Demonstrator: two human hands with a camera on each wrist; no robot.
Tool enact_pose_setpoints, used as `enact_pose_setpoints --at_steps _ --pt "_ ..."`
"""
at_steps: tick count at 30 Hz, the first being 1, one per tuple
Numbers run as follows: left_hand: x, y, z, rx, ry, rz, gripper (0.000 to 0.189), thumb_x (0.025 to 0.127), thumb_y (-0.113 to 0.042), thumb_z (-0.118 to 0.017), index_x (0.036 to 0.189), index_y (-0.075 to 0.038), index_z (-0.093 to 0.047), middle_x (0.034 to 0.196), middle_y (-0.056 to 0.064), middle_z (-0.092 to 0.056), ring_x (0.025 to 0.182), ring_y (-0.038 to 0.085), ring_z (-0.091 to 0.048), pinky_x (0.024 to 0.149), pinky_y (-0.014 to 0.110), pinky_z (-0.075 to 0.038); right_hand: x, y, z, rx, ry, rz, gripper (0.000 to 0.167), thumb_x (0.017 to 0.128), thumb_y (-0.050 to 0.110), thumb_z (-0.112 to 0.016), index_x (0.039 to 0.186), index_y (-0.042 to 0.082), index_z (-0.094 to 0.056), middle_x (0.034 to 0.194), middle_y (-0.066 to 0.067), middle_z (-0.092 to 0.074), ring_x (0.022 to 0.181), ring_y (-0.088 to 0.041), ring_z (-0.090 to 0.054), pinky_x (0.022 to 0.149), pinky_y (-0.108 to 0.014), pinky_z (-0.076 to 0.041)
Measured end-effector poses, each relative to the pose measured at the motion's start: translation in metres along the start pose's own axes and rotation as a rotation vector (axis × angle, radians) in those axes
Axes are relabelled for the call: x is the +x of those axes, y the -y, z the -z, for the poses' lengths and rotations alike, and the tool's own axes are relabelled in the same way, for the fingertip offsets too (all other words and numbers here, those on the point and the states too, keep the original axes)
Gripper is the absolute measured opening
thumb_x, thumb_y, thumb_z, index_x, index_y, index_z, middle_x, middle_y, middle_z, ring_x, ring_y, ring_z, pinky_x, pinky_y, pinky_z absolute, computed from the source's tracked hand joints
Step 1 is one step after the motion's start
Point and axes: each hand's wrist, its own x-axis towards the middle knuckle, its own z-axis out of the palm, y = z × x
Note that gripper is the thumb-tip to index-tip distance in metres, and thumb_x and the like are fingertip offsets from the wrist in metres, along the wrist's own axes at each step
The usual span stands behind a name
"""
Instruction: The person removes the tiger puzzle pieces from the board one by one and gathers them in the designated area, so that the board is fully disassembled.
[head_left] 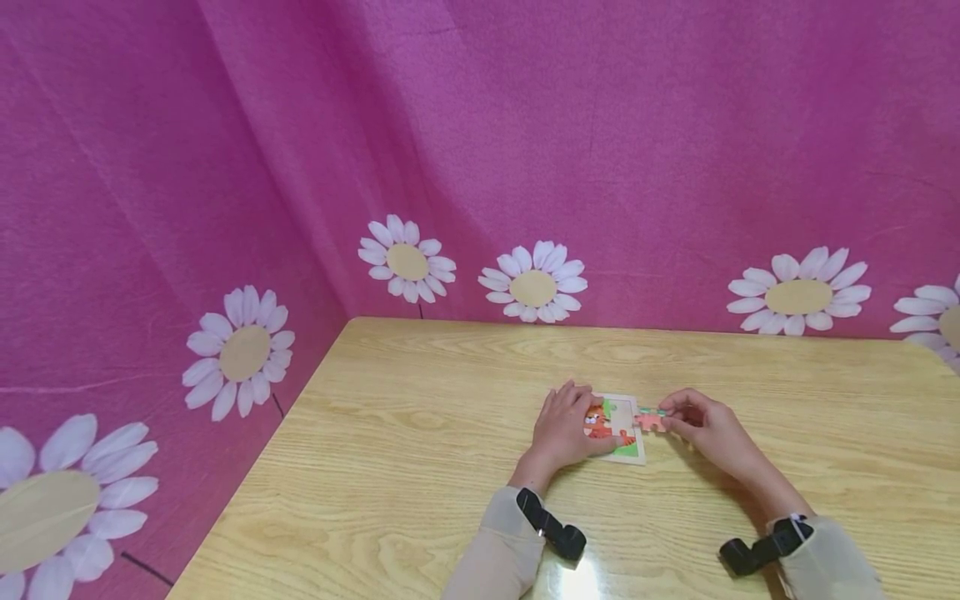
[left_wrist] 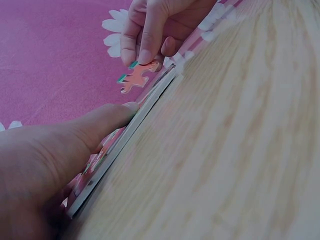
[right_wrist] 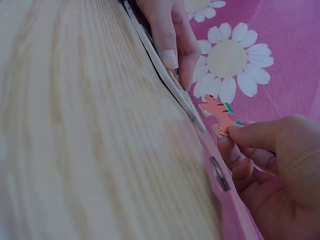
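A small jigsaw puzzle in a white frame [head_left: 636, 454] lies on the table, showing an orange striped animal on green with a pale gap at its right side. My left hand [head_left: 564, 427] rests over its left part, the straight thumb [left_wrist: 112, 117] pressing on the near side. Between thumb and fingertips my right hand [head_left: 708, 429] pinches an orange puzzle piece [right_wrist: 218, 112] with dark stripes and green edges. In the head view this piece overlaps the frame's right edge; in the wrist views it shows raised above the board.
Another puzzle piece [right_wrist: 220, 175] lies on the table by the right hand's fingers. The wood-grain table [head_left: 420, 433] reaches back to a pink cloth [head_left: 637, 150] with white flowers. Each wrist wears a black strap with a camera.
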Motion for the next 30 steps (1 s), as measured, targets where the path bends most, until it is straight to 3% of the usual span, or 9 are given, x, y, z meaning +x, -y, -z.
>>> enact_pose_setpoints --at_steps 10,16,30 --pt "0.001 0.001 0.0 0.013 -0.005 -0.023 0.066 0.083 -0.056 -0.069 0.138 -0.025 -0.052 0.152 -0.005 -0.041 0.15 0.018 -0.026 0.127 0.038 -0.018 -0.002 -0.007 0.007 0.005 -0.035 0.035 0.017 0.091 0.0 -0.064 0.108 -0.003 -0.061 0.092 -0.009 -0.065 0.074 0.005 -0.053 0.059 -0.017 -0.047" --pt "0.001 0.002 0.0 0.014 -0.01 -0.027 0.065 0.083 -0.055 -0.07 0.138 -0.025 -0.052 0.152 -0.005 -0.042 0.15 0.017 -0.027 0.127 0.038 -0.019 -0.004 -0.01 0.011 -0.001 -0.04 0.014 0.018 0.092 0.003 -0.064 0.109 -0.001 -0.061 0.092 -0.009 -0.065 0.074 0.004 -0.053 0.057 -0.018 -0.047" --pt "0.001 0.002 -0.001 0.017 -0.009 -0.02 0.065 0.083 -0.056 -0.07 0.138 -0.026 -0.052 0.151 -0.006 -0.042 0.15 0.017 -0.027 0.127 0.037 -0.018 -0.006 -0.024 0.021 -0.006 -0.071 0.025 0.017 0.092 0.003 -0.064 0.108 -0.002 -0.06 0.086 0.011 -0.063 0.072 0.005 -0.053 0.055 -0.018 -0.046"
